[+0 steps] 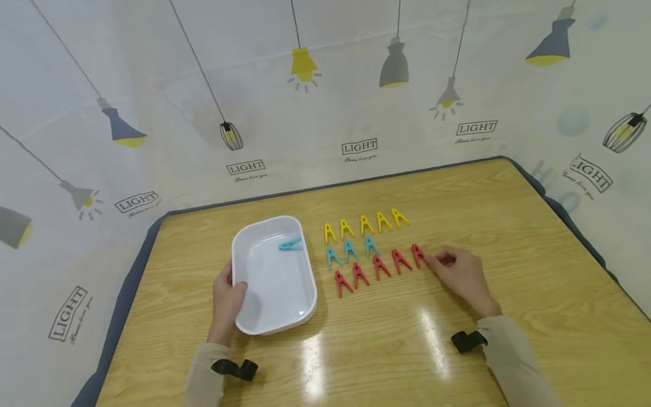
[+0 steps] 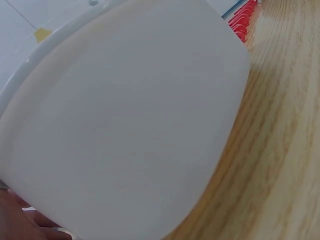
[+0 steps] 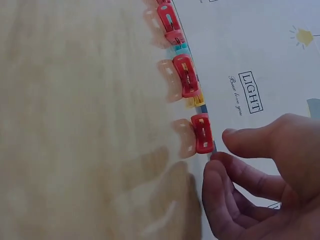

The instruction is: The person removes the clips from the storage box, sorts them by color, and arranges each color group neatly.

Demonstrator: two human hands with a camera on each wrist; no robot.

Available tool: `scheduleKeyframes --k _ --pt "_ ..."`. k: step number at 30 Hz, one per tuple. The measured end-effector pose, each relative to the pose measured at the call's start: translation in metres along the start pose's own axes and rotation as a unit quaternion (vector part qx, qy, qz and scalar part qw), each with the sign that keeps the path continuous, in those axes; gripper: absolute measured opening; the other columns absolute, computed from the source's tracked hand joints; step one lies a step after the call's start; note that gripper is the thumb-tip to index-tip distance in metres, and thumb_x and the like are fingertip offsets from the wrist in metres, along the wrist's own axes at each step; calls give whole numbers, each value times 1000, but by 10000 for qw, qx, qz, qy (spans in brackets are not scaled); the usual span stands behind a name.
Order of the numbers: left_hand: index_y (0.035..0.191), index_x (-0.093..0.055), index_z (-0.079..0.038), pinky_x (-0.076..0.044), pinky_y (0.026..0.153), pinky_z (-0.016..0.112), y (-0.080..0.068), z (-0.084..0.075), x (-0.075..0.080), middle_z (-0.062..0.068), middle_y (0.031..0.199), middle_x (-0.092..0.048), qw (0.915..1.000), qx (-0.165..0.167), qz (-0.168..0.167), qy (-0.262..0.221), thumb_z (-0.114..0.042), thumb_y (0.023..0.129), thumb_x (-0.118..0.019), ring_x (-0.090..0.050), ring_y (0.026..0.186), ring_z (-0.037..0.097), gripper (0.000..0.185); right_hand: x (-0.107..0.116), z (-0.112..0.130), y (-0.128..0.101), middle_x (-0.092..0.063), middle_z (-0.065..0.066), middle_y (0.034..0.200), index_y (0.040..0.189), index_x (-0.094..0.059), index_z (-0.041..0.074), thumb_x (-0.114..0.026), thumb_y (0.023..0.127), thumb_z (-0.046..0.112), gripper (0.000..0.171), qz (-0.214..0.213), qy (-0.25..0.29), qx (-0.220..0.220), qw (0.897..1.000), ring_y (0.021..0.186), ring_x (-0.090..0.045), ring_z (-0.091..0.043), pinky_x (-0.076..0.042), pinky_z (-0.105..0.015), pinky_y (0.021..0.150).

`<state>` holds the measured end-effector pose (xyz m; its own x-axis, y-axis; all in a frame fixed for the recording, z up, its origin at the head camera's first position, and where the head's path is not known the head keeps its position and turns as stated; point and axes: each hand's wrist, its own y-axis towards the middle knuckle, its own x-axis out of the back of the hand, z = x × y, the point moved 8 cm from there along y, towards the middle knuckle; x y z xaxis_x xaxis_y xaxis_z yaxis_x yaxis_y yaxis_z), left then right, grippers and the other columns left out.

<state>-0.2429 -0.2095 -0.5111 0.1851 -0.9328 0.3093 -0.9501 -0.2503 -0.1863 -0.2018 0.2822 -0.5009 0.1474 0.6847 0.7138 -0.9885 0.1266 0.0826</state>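
My left hand (image 1: 228, 299) grips the left side of a white plastic tray (image 1: 274, 282), its thumb over the rim. One light-blue clothespin (image 1: 291, 244) lies inside against the tray's right wall. In the left wrist view the tray's outer side (image 2: 130, 120) fills most of the picture. My right hand (image 1: 460, 277) is at the rightmost red clothespin (image 1: 418, 255), fingertips close beside it. The right wrist view shows its thumb and forefinger parted, with that red clothespin (image 3: 202, 133) just beyond them.
Right of the tray, several yellow clothespins (image 1: 366, 224) form the back row, three light-blue clothespins (image 1: 350, 250) the middle row, and several red clothespins (image 1: 380, 267) the front row. They lie on a wood-grain table (image 1: 376, 350). A lamp-patterned sheet (image 1: 325, 113) hangs behind.
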Motion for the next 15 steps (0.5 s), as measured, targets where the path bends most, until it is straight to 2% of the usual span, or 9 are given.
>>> scheduleKeyframes --k 7,15 --pt "155 -32 6 -35 120 48 2 1 0 29 156 -39 10000 30 32 62 10 79 -39 -42 141 37 76 7 15 15 -73 -13 86 93 -74 2 -69 93 22 20 -105 92 65 9999 75 -63 -17 -50 -26 67" --pt "155 -33 6 -37 118 48 1 -1 -1 29 154 -42 9999 -87 19 -57 11 77 -39 -45 138 36 78 2 32 36 -75 -14 92 99 -75 2 -69 94 21 21 186 325 -66 9993 79 -64 -17 -51 -28 70"
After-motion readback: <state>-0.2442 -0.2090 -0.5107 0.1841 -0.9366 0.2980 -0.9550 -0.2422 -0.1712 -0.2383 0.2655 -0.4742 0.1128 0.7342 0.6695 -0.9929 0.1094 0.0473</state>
